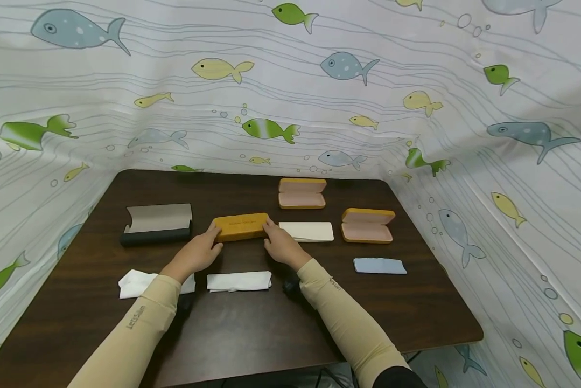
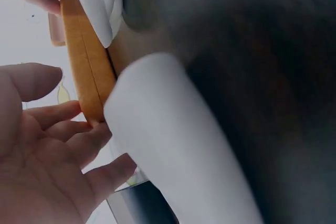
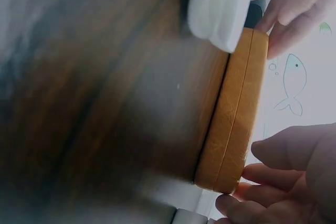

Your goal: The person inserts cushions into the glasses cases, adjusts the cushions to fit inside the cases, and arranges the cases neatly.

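A closed orange-yellow glasses case with faint lettering on its lid lies in the middle of the table, between both hands. My left hand touches its left end with the fingertips; in the left wrist view the thumb stands apart from the case. At the other end my right hand touches it with fairly straight fingers. The right wrist view shows that hand's thumb close to the edge of the case. Nearest the right hand lies a folded cream cloth. What is inside the case is hidden.
Two opened yellow cases with pink lining, one at the back and one at the right, stand near a pale blue cloth. A dark opened case lies left. White cloths lie in front.
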{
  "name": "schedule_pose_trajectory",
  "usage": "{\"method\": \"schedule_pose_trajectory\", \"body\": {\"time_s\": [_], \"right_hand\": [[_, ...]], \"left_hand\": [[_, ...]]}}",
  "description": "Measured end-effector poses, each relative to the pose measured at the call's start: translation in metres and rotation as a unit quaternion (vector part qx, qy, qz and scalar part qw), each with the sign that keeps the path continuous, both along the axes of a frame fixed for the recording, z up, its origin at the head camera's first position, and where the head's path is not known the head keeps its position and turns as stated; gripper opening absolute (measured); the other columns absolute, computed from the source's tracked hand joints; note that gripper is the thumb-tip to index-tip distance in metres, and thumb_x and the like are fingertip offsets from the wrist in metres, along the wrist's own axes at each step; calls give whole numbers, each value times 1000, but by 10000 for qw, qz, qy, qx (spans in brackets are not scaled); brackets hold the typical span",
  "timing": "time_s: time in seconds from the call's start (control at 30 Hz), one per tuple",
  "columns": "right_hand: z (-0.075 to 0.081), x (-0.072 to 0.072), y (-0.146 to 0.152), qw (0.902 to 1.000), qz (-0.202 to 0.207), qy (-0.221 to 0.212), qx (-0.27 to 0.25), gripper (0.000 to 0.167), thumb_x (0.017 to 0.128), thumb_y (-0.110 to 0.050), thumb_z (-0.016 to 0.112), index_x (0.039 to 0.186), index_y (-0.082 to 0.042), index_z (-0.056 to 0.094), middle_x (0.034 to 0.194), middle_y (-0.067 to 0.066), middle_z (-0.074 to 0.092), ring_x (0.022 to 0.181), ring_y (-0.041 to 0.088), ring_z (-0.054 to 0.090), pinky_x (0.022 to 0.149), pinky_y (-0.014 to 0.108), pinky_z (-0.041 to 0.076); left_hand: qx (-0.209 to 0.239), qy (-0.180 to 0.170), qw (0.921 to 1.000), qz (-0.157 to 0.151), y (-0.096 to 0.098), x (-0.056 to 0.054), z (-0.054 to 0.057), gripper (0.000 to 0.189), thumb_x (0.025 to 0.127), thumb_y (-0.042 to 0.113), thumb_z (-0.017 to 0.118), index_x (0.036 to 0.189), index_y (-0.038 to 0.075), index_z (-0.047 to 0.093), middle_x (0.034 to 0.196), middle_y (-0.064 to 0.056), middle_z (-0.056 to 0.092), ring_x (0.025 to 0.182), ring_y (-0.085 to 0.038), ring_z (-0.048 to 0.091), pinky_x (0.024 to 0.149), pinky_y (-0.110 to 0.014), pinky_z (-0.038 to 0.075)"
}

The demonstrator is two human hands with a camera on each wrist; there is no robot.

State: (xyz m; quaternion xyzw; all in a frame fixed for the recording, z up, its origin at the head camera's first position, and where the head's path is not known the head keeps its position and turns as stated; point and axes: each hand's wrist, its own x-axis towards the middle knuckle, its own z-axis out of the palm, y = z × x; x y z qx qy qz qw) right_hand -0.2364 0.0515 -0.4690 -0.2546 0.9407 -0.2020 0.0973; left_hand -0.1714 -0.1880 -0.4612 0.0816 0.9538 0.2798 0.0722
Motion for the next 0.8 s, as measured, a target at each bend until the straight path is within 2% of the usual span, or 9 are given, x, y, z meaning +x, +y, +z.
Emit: {"method": "schedule_pose_trajectory", "body": {"time_s": [0.2,0.6,0.7,0.8], "right_hand": [[-2,0,-1,9998,-78,55,195,54,108,-17,48,158,-3,32,167,12,20,149,27,31,119,39,31],[0,0,-2,9994,-6,53,340,56,108,-19,49,159,-4,29,168,12,19,149,28,33,119,41,32],[0,0,-1,9992,-22,64,385,56,108,-20,49,159,-4,30,168,12,20,149,27,33,119,40,32],[0,0,0,9987,-22,149,496,56,108,-21,50,159,-5,31,167,11,21,148,27,35,118,40,33]], "left_hand": [[50,-47,9999,-130,-4,-2,-1,58,109,18,45,157,-7,24,164,-30,9,142,-52,31,113,-65,28],[129,-177,9997,-84,-5,-4,4,58,109,18,44,157,-7,23,164,-29,8,143,-52,29,114,-65,27],[129,-106,9999,-44,-5,-4,5,57,109,19,45,156,-7,27,164,-29,12,143,-52,30,114,-65,27],[83,107,9999,10,-5,-3,5,54,108,18,48,153,-7,34,162,-30,19,142,-52,32,114,-65,28]]}}
